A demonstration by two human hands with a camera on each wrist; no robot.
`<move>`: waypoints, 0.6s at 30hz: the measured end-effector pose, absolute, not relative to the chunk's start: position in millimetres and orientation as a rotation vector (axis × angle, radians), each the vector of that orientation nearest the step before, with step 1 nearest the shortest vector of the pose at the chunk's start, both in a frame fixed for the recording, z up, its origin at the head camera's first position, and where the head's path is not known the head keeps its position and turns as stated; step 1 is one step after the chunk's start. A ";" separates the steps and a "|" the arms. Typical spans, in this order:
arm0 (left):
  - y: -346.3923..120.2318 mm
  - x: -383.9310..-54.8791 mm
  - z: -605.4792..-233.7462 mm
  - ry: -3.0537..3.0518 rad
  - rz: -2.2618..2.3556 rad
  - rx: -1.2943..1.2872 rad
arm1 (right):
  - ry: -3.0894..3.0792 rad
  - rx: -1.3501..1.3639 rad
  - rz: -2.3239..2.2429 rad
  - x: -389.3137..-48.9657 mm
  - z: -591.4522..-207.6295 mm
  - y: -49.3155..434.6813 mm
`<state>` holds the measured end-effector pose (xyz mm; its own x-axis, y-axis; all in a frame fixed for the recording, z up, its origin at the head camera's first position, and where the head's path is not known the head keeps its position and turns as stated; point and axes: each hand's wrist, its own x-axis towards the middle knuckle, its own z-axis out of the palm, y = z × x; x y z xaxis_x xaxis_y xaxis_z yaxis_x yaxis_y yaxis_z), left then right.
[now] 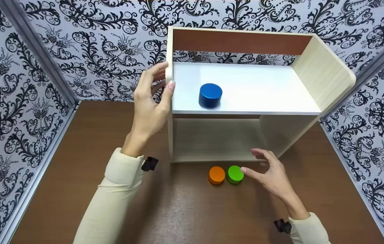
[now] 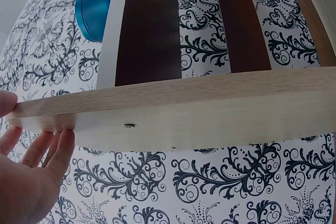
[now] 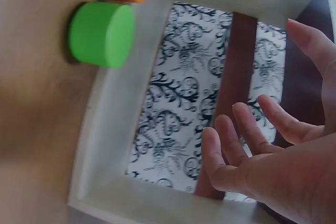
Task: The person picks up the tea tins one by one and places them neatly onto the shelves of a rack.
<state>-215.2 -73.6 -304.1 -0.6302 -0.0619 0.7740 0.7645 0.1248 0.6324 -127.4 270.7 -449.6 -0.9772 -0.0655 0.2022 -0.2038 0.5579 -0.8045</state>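
My left hand (image 1: 151,101) holds the left side panel of a small wooden shelf unit (image 1: 331,71). In the left wrist view its thumb and fingers (image 2: 63,150) lie on opposite faces of the panel (image 2: 210,119). A blue cylinder (image 1: 210,96) stands upright on the white upper shelf (image 1: 256,88). On the brown floor before the unit, an orange cylinder (image 1: 216,175) and a green cylinder (image 1: 235,174) stand side by side. Just right of the green one is my right hand (image 1: 273,176), fingers spread and slightly bent; the right wrist view shows it apart from the cylinder.
Black-and-white patterned walls (image 1: 87,44) rise behind and on both sides. Below the white shelf lies a pale lower board (image 1: 215,139). A reddish-brown strip (image 1: 239,42) spans the unit's upper back. Brown flooring (image 1: 178,217) stretches in front.
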 end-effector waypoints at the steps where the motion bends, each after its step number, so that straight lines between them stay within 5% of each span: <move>1: -73.6 -215.2 -304.2 -1.737 -1.580 -0.683 | -2.642 0.225 1.390 -128.1 -452.7 271.5; 18: -73.9 -215.8 -304.4 -1.744 -1.579 -0.687 | -2.752 0.196 1.438 -135.5 -493.1 277.8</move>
<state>-215.8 -73.9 -304.4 -0.6316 -0.0572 0.7732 0.7637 0.1260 0.6332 -135.5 277.8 -493.1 -0.9916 -0.0973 0.0851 -0.1254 0.5646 -0.8158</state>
